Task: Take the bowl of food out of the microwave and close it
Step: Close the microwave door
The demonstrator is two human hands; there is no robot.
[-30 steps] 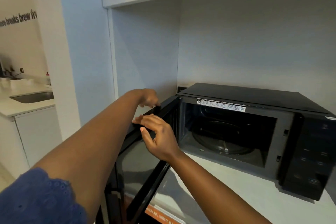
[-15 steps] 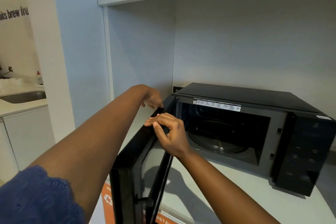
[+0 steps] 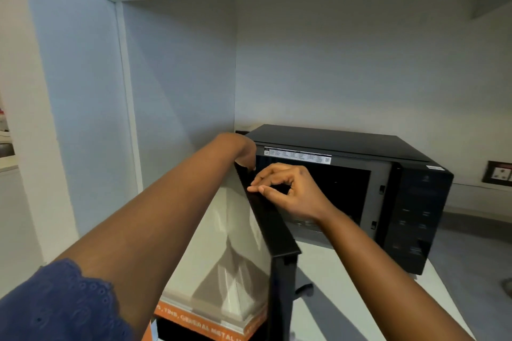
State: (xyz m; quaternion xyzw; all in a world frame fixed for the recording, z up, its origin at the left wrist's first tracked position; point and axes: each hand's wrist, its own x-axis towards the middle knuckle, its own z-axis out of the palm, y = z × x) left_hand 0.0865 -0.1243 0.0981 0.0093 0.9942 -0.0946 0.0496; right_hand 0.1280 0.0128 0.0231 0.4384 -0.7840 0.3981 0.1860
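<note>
The glossy black microwave door stands half open, top edge running away toward its hinge. The right hand pinches that edge midway; the left hand curls over it at the hinge. Rightward beyond, the dark cavity of the boxy black microwave shows no bowl

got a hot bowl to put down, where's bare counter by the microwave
Bare counter lies in front of the microwave, right of its open door, and also right of the microwave below the wall socket. It is crowded at the door's top edge, where the left hand and right hand hold on.
</note>
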